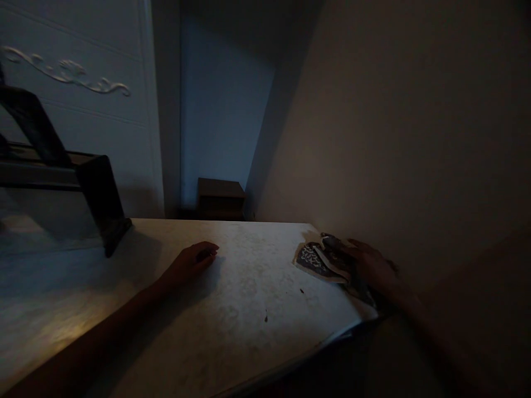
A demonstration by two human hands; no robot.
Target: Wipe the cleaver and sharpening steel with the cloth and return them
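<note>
My left hand (199,258) rests on the white tabletop (244,282), its fingers loosely curled in and nothing visible in them. On the right, close to the wall, my right hand (371,269) grips a dark cloth (317,262) with a pale pattern and a light border. The cloth is bunched and folded, and part of it lies flat on the tabletop near the far right corner. Dim light hides some of the right fingers. Two small dark specks (302,291) lie on the surface between my hands.
A black-framed object (102,193) with slanted legs stands on the table at the left. Beyond the far edge is a low brown box-like cabinet (221,190). The wall (373,138) rises along the right side, and a white panelled door (83,121) is at the left.
</note>
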